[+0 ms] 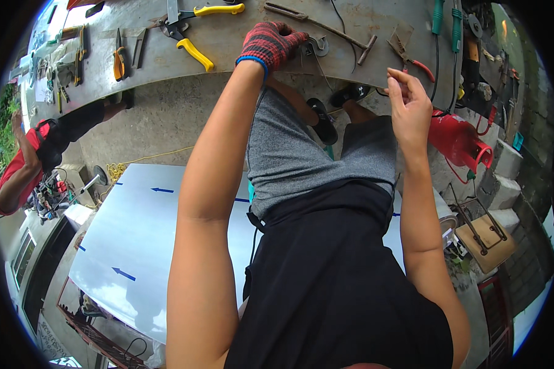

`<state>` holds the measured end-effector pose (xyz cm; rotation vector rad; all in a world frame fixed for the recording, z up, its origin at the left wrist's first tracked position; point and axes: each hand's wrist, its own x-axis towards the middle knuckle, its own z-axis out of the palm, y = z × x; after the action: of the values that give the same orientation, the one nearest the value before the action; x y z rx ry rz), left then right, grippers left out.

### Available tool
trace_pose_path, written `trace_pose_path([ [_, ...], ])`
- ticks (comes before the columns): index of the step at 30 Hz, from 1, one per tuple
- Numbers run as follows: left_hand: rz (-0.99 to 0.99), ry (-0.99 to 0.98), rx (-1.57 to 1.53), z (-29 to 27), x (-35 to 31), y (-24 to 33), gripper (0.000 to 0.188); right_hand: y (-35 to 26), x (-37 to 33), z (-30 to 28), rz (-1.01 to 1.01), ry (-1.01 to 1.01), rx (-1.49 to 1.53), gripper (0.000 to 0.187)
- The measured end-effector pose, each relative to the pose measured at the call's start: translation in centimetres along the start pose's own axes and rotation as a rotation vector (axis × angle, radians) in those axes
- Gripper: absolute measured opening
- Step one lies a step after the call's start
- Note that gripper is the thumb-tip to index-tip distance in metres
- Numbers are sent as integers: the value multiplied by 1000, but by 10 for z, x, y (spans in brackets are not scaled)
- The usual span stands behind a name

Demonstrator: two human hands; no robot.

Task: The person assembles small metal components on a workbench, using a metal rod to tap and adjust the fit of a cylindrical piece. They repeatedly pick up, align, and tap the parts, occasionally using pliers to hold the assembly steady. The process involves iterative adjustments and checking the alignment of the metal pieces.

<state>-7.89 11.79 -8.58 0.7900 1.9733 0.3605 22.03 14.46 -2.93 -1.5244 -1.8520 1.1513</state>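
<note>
My left hand [269, 45], in a red and black checked glove with a blue cuff, is over the metal workbench [166, 64]. Its fingers are closed at the edge of a small bent metal piece [319, 47], which they seem to grip. A thin rod or wire slants down from near that piece. My bare right hand [409, 101] is just off the bench's near edge, thumb and fingers drawn together; whatever is between them is hidden. Pliers with red handles [409, 58] lie beyond it. A T-shaped metal bar [335, 31] rests between the two hands.
Yellow-handled snips [194, 37] and orange-handled pliers [119, 61] lie left on the bench. Green-handled tools with cables [456, 31] hang over its right side. A red gas cylinder [455, 140] stands at right. Another person in red [21, 163] is at left. A pale sheet [126, 230] is behind me.
</note>
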Motion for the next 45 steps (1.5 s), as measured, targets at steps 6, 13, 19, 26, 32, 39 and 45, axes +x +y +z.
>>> trace_pose_path([
  [6,39,-8,-51,3,8,-9,54,-9,-20,-7,-34,-10,-93,18],
  [13,67,-11,-20,2,7,-8,58,-12,-25,1,-153,-8,-154,18],
  [19,81,16,-5,5,14,-14,56,-12,-3,34,-172,-118,-176,19],
  [26,80,-14,-45,5,14,-13,54,-14,42,87,-245,-157,-203,26],
  [32,84,26,-29,6,5,-10,50,-18,46,104,-277,-132,-216,23],
  [39,24,42,-179,11,-18,1,44,-4,66,98,-493,-174,-250,18],
  [45,10,49,-410,27,-13,-9,41,-3,79,84,-527,-266,-256,17],
])
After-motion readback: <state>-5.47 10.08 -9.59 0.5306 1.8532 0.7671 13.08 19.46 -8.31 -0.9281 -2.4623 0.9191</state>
